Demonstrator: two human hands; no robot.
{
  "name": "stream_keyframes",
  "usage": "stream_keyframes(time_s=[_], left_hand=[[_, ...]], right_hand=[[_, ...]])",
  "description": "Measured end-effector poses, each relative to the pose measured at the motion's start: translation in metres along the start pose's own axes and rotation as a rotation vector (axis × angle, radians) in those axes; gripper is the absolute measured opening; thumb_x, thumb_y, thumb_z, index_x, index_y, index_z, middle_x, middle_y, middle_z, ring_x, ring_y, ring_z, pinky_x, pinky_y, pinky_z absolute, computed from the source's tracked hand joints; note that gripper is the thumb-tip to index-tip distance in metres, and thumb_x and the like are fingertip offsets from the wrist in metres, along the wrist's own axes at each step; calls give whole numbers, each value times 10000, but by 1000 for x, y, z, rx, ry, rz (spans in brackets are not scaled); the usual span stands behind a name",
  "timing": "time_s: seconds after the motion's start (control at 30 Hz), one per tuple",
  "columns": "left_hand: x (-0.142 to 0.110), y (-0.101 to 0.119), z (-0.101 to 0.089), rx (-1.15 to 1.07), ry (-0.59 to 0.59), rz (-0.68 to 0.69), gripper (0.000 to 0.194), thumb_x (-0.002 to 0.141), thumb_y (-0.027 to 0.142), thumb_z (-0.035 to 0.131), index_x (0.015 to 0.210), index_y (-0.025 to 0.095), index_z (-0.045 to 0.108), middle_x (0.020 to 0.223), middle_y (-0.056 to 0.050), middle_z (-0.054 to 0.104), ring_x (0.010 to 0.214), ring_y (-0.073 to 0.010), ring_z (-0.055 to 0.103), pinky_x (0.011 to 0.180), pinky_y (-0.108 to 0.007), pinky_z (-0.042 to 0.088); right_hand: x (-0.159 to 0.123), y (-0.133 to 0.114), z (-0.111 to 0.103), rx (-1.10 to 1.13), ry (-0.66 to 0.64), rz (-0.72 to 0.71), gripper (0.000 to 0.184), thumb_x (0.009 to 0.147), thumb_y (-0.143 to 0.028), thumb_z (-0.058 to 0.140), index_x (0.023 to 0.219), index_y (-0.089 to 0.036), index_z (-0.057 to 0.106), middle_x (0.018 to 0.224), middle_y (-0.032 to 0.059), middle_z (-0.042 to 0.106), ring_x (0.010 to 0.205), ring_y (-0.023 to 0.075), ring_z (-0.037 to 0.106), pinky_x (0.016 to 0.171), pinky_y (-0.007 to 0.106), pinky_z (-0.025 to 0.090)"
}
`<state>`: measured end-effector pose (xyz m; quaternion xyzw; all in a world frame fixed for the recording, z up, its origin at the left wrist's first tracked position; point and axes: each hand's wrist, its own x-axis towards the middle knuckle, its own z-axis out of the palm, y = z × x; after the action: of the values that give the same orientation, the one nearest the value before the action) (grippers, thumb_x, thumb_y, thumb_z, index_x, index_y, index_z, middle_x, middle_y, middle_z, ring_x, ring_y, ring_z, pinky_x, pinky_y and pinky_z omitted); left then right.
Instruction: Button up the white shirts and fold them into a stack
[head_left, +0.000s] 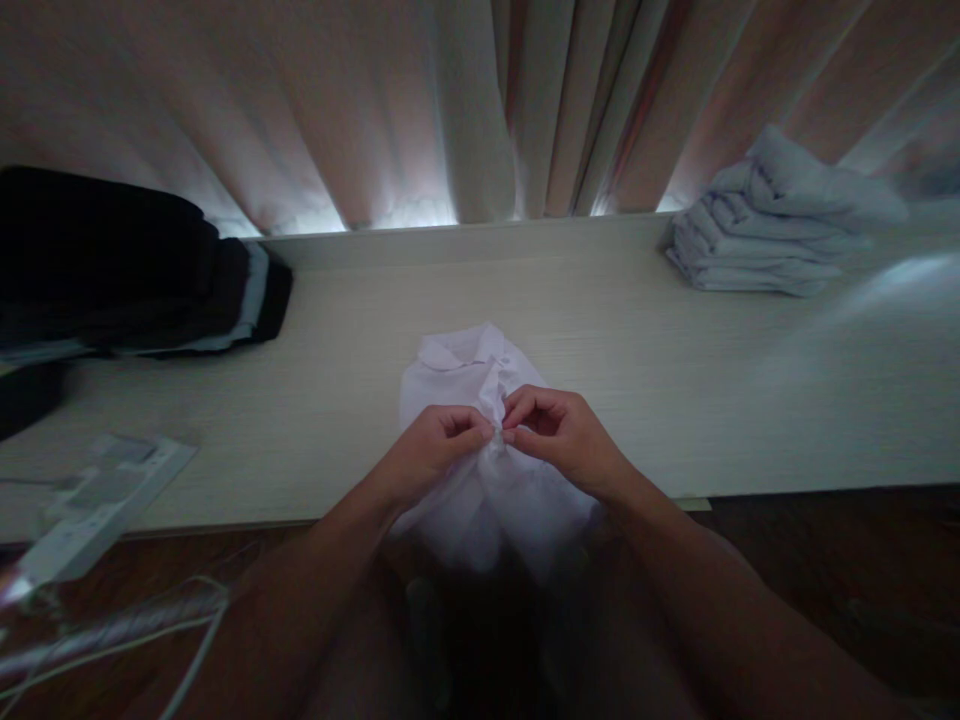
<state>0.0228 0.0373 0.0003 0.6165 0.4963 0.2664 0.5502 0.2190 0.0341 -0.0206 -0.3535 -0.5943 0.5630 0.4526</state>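
A white collared shirt (450,385) lies on the pale table (360,400), its collar pointing away from me and its lower part hanging over the front edge. My left hand (446,440) pinches the front placket from the left. From the right, my right hand (551,430) pinches the same strip, thumb and forefinger close to the left fingertips. The cloth is bunched up between them. Whether a button sits in the fingers is too small to make out.
Dark folded clothes (112,265) are stacked at the back left, and folded white clothes (757,230) at the back right. A white power strip (112,510) with cables sits at the left front edge. Curtains (375,110) hang behind the table.
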Motion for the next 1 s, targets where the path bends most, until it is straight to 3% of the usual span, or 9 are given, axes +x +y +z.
stream_keyframes(time_s=[0.13, 0.3, 0.57, 1.0], left_hand=[[-1, 3, 0, 3, 0, -21, 218, 780, 335, 629, 657, 157, 653, 625, 6, 587, 592, -121, 483, 545, -222, 379], [-3, 2, -3, 51, 10, 59, 270, 841, 379, 581, 742, 159, 702, 684, -2, 621, 657, -138, 523, 595, -234, 412], [-4, 6, -7, 114, 4, 92, 239, 837, 306, 586, 664, 158, 660, 622, 29, 570, 597, -113, 470, 593, -225, 389], [-5, 0, -9, 129, -18, 98, 266, 863, 321, 578, 681, 149, 668, 611, 38, 544, 589, -104, 441, 592, -219, 371]], right_hand=[[2, -1, -2, -21, -1, -42, 68, 771, -254, 744, 793, -202, 706, 919, 41, 668, 908, 187, 616, 873, 344, 477], [4, -1, 1, 6, 15, -32, 81, 794, -262, 736, 793, -196, 690, 878, 31, 653, 876, 176, 608, 842, 328, 470], [3, -1, 4, -13, 0, -34, 79, 803, -257, 732, 811, -191, 689, 875, 29, 645, 879, 177, 602, 845, 324, 460], [5, 2, 7, 36, -13, -4, 128, 805, -268, 749, 826, -180, 659, 835, 14, 622, 805, 148, 570, 762, 289, 444]])
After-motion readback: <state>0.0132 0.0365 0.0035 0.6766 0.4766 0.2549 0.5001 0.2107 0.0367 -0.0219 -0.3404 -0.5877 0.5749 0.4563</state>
